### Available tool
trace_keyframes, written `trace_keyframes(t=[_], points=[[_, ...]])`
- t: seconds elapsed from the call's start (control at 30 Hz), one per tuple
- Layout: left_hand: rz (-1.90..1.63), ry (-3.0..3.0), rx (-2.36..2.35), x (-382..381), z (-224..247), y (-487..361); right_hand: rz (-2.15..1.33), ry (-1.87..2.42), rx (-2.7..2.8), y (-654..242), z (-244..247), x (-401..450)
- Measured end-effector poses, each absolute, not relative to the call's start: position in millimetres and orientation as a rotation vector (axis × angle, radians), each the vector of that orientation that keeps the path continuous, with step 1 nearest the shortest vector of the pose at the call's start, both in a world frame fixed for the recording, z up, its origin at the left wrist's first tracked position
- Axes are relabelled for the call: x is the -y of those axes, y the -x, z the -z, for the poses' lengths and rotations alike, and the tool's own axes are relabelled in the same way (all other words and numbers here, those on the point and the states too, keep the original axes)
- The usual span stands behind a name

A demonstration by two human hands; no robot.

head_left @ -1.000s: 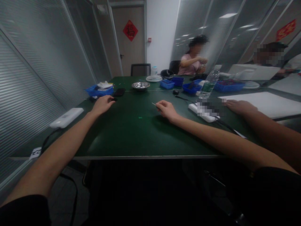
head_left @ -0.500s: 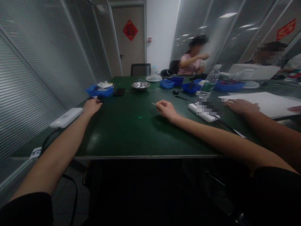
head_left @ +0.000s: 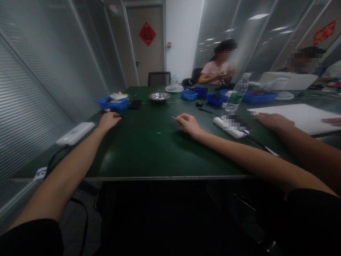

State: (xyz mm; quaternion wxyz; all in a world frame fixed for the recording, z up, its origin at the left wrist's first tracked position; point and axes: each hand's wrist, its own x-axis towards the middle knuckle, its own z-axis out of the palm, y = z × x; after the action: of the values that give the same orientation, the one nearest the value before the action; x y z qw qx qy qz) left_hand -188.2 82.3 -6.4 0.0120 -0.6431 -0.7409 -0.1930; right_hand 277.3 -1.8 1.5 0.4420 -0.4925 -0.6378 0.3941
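My left hand (head_left: 109, 121) is over the left part of the green table (head_left: 133, 156), its fingers pinched on a small dark thing (head_left: 120, 116) too small to name. It is just in front of a blue tray (head_left: 113, 102) with white tissue. Right of the table's middle, my right hand (head_left: 187, 123) is closed on a thin pale stick (head_left: 174, 117) that points left. Between the hands a small green light mark (head_left: 159, 133) shows on the tabletop.
Beyond the hands are a metal bowl (head_left: 159, 97) and a black phone (head_left: 135, 104). White power strips (head_left: 76, 133) flank both sides. A bottle (head_left: 237, 93) leans at right, near a person's hand (head_left: 274, 121) on white board. Another person (head_left: 218, 67) sits farther back.
My left hand has moved right, away from the blue tray, with the small dark thing. My right hand stays in place. The person at the back has lowered an arm.
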Motion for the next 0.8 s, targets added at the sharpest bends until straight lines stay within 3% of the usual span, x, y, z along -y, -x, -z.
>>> trace_keyframes(t=[0.43, 0.8], points=[[0.570, 1.968, 2.339, -93, 11, 191, -0.967, 1.236, 1.583, -277, 1, -2], [0.498, 2.089, 1.937, -67, 5, 140, -0.960, 1.230, 1.603, -280, 4, -5]])
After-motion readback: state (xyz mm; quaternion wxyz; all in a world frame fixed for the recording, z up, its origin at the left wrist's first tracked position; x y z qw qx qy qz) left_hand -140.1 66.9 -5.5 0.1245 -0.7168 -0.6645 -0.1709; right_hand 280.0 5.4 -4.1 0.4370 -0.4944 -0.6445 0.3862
